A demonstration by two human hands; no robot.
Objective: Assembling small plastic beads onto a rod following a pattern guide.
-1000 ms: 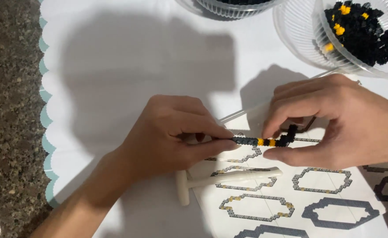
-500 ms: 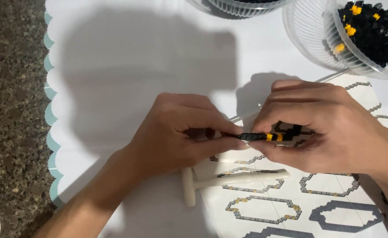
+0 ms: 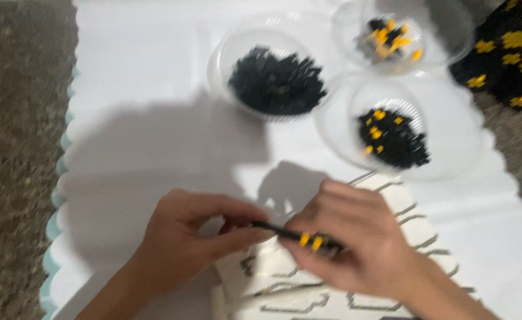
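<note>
Both hands pinch a thin strip of small black bricks with two yellow ones (image 3: 296, 237), held level just above a printed instruction sheet (image 3: 394, 198). My left hand (image 3: 196, 234) grips the strip's left end between thumb and fingers. My right hand (image 3: 356, 240) wraps over its right end and hides that part. The view is blurred.
Three clear plastic bowls stand at the back: one with black pieces (image 3: 225, 56), one with yellow and black pieces (image 3: 347, 18), one with mostly black pieces (image 3: 450, 142). A black-and-yellow built block (image 3: 510, 53) lies at top right. White scalloped mat (image 3: 136, 106) on brown carpet (image 3: 18, 148).
The camera has tilted up, bringing three bowls and the black-and-yellow block into view. Both hands stay on the strip, which is lower in the frame.
</note>
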